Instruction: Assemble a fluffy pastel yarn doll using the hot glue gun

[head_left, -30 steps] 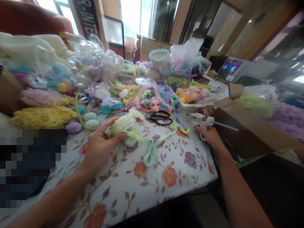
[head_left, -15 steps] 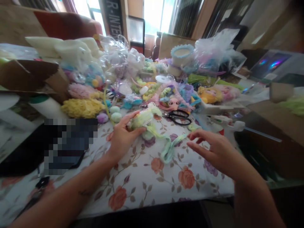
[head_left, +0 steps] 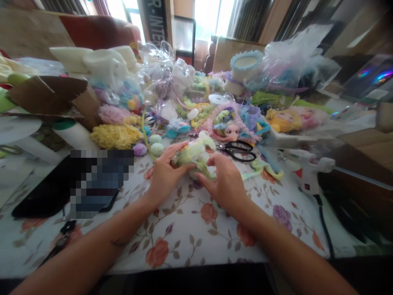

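A fluffy pale yellow-green yarn bundle (head_left: 188,155) sits in my left hand (head_left: 167,172), with the thumb in front and the fingers behind it. My right hand (head_left: 225,180) is at the bundle's right end, its thumb and curled fingers around the lower yarn there. A soft pale green strand (head_left: 253,175) shows past the right hand and lies on the flowered tablecloth (head_left: 184,229). Just behind the hands are black-handled scissors (head_left: 241,151). The exact hold of the right fingertips is partly hidden.
Beyond the hands is a pile of yarn pieces, a doll face (head_left: 232,132) and plastic bags (head_left: 294,57). A glue gun (head_left: 310,172) with a cord stands right. At left are a dark phone (head_left: 46,188), a yellow curly bundle (head_left: 116,136) and a cardboard box (head_left: 46,96).
My right hand has moved left from the loose strand to the yarn bundle. The strand now trails out to the right behind it. My left hand keeps its hold; the view has shifted slightly.
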